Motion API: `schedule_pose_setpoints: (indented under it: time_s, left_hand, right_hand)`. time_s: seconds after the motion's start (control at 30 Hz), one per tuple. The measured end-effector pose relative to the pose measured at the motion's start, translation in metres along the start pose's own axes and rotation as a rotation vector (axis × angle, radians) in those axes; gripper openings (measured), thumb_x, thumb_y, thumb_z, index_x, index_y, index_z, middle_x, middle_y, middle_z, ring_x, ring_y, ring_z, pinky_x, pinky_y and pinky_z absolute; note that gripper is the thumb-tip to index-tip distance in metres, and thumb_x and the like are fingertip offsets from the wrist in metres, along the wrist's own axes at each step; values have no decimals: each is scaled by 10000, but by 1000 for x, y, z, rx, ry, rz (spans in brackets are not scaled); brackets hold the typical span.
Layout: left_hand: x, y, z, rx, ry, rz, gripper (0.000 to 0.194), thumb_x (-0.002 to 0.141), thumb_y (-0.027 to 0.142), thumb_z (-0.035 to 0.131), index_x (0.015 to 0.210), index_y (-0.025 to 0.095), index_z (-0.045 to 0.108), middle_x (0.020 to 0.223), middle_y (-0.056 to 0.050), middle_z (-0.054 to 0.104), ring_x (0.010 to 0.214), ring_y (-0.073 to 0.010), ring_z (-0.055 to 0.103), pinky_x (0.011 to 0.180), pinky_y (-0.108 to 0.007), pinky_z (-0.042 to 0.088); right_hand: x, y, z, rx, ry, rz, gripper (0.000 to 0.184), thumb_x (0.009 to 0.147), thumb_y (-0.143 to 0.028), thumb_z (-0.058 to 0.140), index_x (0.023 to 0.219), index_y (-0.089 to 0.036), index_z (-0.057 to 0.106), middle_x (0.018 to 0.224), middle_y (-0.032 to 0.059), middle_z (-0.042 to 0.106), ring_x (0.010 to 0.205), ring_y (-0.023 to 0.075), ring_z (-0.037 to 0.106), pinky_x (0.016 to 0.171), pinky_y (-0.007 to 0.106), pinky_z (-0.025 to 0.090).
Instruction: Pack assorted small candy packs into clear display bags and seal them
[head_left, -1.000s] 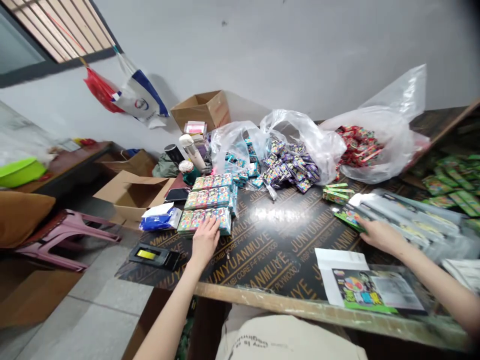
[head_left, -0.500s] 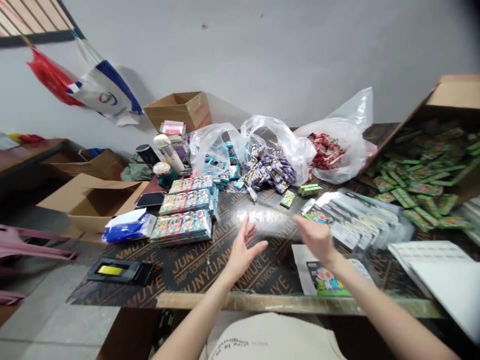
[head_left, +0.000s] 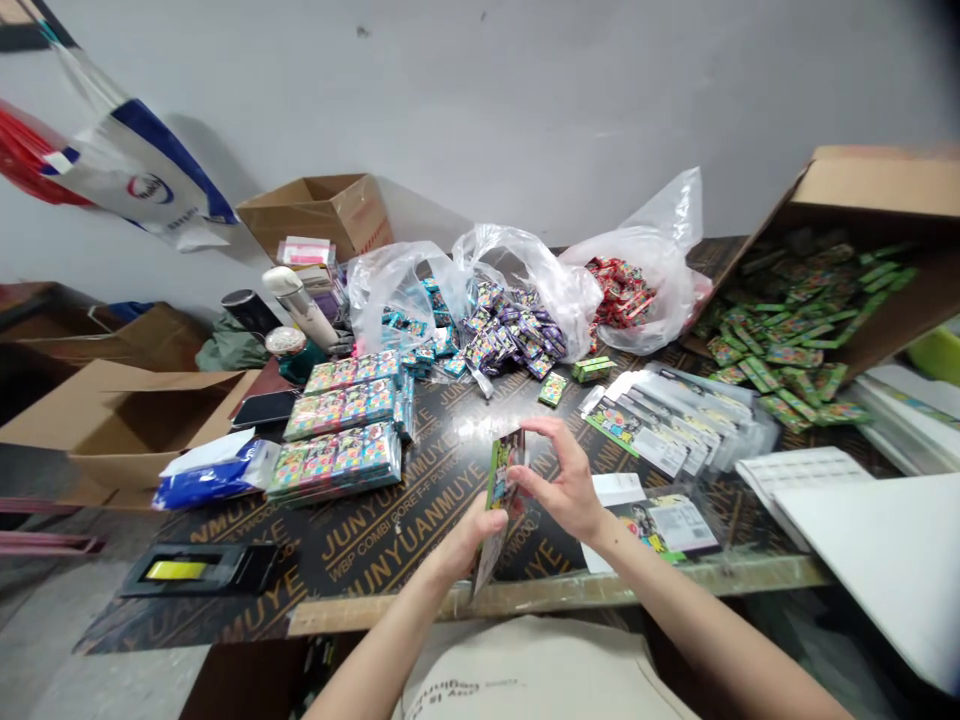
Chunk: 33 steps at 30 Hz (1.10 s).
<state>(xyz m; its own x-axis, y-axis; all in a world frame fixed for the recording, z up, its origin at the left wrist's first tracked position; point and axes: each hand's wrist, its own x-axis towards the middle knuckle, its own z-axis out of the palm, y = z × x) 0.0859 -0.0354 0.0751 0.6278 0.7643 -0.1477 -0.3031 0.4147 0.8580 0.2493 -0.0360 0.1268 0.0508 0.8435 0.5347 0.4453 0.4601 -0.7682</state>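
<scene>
Between my hands a flat printed package (head_left: 501, 468) stands on edge, tilted, with green and colourful artwork on its face. My left hand (head_left: 466, 535) is closed on its lower side, thumb on the near face. At its upper right, my right hand (head_left: 568, 492) grips it with thumb and fingers. Similar flat packages (head_left: 660, 418) lie fanned out to the right, and another printed package (head_left: 679, 525) lies near the front edge on a white sheet. Beyond my hands are a small green packet (head_left: 553, 389) and a little stack of green packets (head_left: 593, 369).
Stacked colourful packs (head_left: 337, 460) stand at left, beside a blue-and-white packet (head_left: 214, 475). A black tape dispenser (head_left: 199, 570) lies front left. Plastic bags (head_left: 525, 250) of purple, blue and red packets line the back. A tipped carton (head_left: 862, 190) spills green packets at right.
Both hands, apart and holding no visible package before, have come together over the table's middle and now grip a flat printed package. The view has shifted slightly to the right.
</scene>
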Motion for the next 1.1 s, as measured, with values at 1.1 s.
schedule_pose_setpoints:
  time_s: [1.1]
  left_hand:
    - [-9,26,12,10,302,-261,265,622,217,695,871,139,651,793,-14,663,715,-135,562,679,-224,398]
  right_hand:
    - [19,29,-8,233,-640,161,521,627,-349,727,1099,-184,582,913,26,632,824,180,571,755,289,430]
